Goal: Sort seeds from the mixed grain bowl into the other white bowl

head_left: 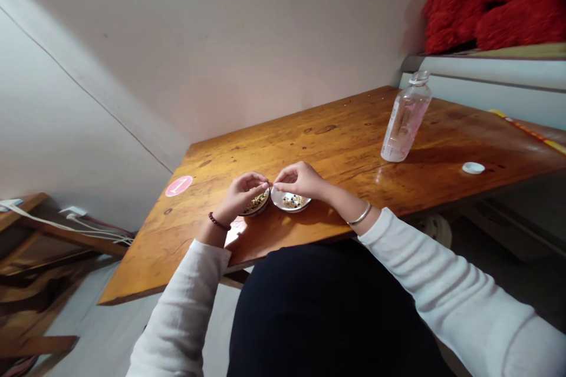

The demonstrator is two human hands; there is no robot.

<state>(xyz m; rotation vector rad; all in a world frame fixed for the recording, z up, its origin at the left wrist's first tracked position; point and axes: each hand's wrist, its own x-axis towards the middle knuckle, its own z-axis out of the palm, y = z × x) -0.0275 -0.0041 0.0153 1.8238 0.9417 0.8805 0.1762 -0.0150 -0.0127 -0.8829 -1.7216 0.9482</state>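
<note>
Two small white bowls stand side by side near the table's front edge. The left bowl [259, 208] holds many small pieces, mostly yellowish with some dark and green ones, that look like beads. Pale and dark small pieces lie in the right bowl [305, 208]. My left hand [245, 193] is over the left bowl, its thumb and fingertips pinched together. Above the right bowl, my right hand [300, 180] pinches too, fingertips close to those of the left. Whatever is between the fingers is too small to make out.
A clear, uncapped bottle [405, 121] stands on the wooden table [345, 129] at right, with a white cap [473, 168] nearby. A round pink sticker [179, 185] marks the left side. A yellow-red strip [526, 128] lies far right. The wall borders the table's back.
</note>
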